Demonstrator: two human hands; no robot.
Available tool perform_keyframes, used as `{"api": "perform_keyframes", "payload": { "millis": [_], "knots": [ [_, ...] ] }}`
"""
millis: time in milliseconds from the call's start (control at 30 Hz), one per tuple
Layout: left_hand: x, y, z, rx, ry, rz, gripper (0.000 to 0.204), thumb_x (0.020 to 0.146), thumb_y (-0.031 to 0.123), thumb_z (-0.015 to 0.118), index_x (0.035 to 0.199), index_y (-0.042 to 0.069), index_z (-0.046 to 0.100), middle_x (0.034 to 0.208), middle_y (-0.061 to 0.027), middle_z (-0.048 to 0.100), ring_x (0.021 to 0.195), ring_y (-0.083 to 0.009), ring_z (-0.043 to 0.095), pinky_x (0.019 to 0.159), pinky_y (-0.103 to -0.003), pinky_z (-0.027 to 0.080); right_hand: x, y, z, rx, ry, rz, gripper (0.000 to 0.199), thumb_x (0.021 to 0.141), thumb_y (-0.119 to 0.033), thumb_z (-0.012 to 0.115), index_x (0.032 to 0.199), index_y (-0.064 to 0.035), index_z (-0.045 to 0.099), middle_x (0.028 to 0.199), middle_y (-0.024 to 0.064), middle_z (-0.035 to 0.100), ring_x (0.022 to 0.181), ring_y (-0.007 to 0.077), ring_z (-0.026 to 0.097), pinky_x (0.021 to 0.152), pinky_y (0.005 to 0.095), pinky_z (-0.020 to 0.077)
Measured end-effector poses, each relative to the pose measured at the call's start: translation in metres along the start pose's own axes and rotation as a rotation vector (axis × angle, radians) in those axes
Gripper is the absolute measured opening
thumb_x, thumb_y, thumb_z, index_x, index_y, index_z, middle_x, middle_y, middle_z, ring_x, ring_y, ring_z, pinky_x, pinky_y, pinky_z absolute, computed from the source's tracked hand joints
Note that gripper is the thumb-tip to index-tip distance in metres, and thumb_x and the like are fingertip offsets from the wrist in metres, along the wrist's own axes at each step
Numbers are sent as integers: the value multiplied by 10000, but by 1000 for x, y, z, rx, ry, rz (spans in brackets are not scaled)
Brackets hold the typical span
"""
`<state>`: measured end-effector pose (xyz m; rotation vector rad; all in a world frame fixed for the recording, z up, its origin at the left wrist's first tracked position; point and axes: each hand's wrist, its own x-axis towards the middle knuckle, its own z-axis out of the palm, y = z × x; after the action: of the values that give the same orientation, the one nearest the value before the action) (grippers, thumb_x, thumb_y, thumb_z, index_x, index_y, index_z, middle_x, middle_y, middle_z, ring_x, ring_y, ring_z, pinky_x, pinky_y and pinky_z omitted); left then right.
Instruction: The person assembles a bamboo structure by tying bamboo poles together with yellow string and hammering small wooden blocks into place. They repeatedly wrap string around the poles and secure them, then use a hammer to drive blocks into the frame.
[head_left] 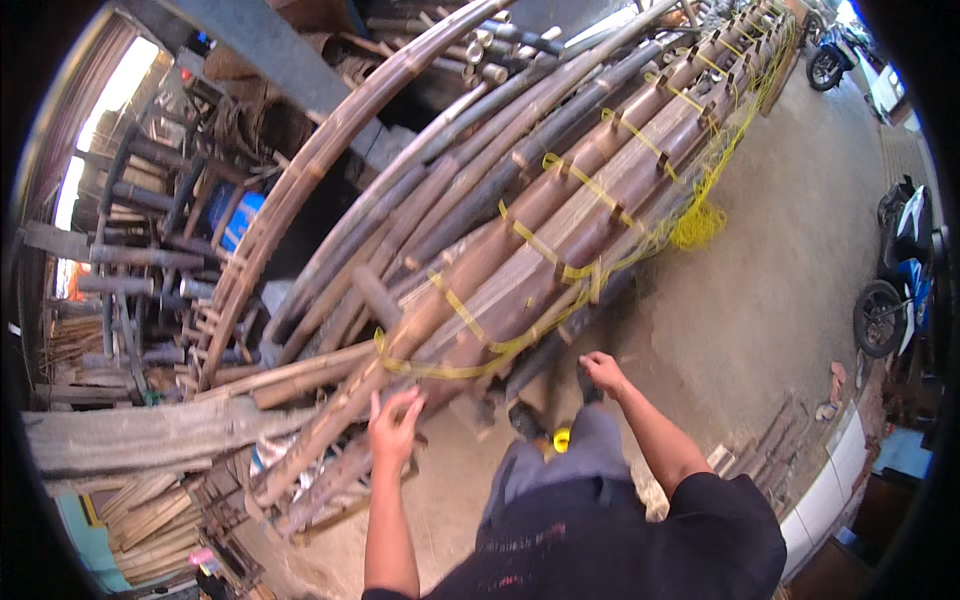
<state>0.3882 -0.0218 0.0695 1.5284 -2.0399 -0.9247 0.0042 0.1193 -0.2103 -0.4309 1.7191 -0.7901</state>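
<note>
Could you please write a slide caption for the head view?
Left hand and right hand beside long brown poles crossed by yellow strips.

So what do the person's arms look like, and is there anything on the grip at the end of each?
The left grip and right grip show no gloves, and I see no watch or cables. Both forearms are bare. The right sleeve is black and short; only a dark edge of the left one shows.
</note>
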Motion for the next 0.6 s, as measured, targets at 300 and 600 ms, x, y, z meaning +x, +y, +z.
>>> {"api": "perform_keyframes", "payload": {
  "millis": [300,600],
  "knots": [
    [-10,13,5,65,92,-326,194,922,199,770,1072,77,762,1161,-70,782,1288,-249,640,1269,-610,64,307,90,-48,-686,480,-234,665,882,-429,740,1360,-31,508,1205,311,633,1055,482,628,928,545,510],
    [-5,21,6,21,44,-373,244,962,306,739,1144,146,764,1204,-5,769,1247,-204,662,1271,-609,50,367,108,-76,-577,461,-433,668,881,-430,740,1384,-41,536,1294,208,657,1189,435,618,1019,502,487]
  ]
}}
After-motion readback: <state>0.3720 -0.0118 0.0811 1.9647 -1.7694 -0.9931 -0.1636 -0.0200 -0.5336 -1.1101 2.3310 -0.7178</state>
